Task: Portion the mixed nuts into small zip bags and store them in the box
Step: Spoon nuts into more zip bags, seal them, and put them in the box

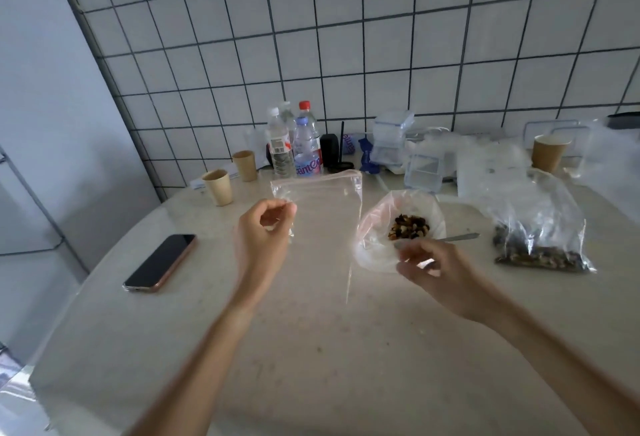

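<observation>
One empty zip bag point(322, 214) pinched in our left hand point(263, 228); our right hand point(429, 269) grips the spoon point(460, 237) by the nut bowl point(398, 228) at two o'clock; nothing boxed that we can see.

Phone point(160, 261) left on table point(311, 349); nut bowl point(398, 228) centre; nut bag point(540, 228) right; bottles point(294, 141) behind.

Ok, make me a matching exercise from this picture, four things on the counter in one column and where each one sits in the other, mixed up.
Things:
1. empty zip bag
2. phone
3. spoon
4. water bottles

Places:
A. lying flat, left of the left hand
B. standing at the tiled wall
C. pinched in the left hand
D. beside the open bag of mixed nuts, near the right hand

Pairs: 1-C, 2-A, 3-D, 4-B
</observation>
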